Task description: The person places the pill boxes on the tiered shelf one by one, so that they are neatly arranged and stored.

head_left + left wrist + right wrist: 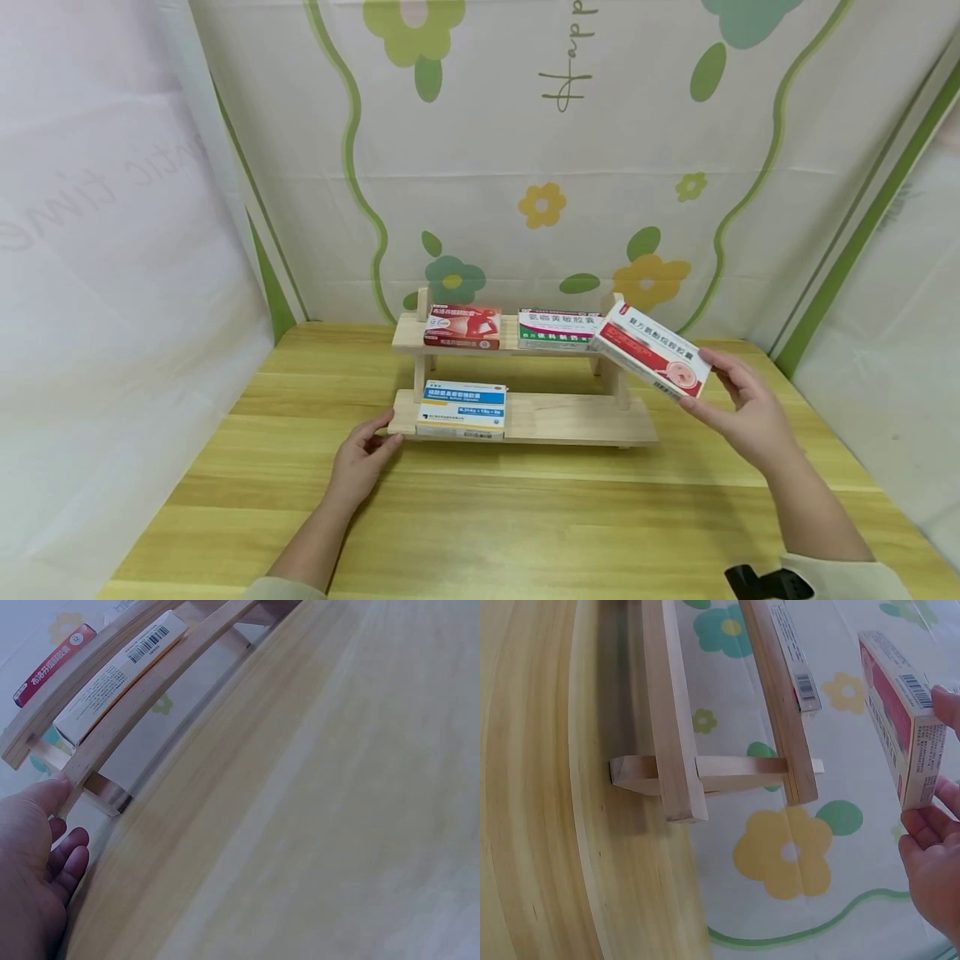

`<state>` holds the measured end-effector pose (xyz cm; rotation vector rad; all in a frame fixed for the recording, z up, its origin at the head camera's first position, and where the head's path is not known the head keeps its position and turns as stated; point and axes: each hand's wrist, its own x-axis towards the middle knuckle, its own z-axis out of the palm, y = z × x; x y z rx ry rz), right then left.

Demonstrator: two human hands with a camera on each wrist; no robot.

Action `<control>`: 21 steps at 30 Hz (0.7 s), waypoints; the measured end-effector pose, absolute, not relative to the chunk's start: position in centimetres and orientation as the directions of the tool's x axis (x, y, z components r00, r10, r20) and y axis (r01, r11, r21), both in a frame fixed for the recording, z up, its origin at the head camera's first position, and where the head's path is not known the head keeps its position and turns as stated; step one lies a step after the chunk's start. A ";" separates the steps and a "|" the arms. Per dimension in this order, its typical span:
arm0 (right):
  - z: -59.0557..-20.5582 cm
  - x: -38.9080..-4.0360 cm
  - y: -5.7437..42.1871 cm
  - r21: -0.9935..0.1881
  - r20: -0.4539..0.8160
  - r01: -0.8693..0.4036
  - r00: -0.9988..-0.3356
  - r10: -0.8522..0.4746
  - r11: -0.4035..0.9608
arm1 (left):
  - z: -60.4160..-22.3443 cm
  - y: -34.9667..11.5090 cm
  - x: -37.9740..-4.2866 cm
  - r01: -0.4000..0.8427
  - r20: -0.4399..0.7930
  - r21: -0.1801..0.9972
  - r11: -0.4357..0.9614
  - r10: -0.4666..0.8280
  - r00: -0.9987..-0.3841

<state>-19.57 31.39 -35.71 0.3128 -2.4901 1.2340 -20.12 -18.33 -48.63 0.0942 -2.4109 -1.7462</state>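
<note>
My right hand (pixel 753 417) pinches a white-and-red medicine box (pixel 652 352) by its right end. The box is tilted in the air, over the right end of a two-tier wooden shelf (pixel 577 417). In the right wrist view, the fingers (pixel 922 829) and thumb hold one end of the box. My left hand (pixel 360 462) grips the left end of the lower tier. On that tier stands a blue-and-white medicine box (pixel 461 410). The upper tier bears a red medicine box (pixel 462 326) and a white, pink and green one (pixel 557 329), whose right edge is partly hidden by the held box.
The shelf stands on a wood-grain table (pixel 480 517). Behind it hangs a pale cloth (pixel 480 158) with flowers and leaves, and similar white cloth walls (pixel 112 292) enclose both sides. Bare wood shows on the right part of the lower tier.
</note>
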 end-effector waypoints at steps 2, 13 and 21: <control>-35.7 -19.5 31.1 -0.721 0.377 -0.341 -0.923 -0.071 0.603 | -48.6 -18.3 -20.2 0.042 0.091 0.950 0.310 -0.147 -0.985; -36.3 -19.7 29.2 -0.744 0.226 -0.313 -0.949 -0.219 0.590 | -48.5 -18.3 -20.0 0.052 0.102 0.947 0.317 -0.146 -0.984; -37.6 -20.4 28.2 -0.772 0.177 -0.316 -0.940 -0.291 0.551 | -48.7 -18.4 -20.1 0.044 0.094 0.948 0.315 -0.145 -0.985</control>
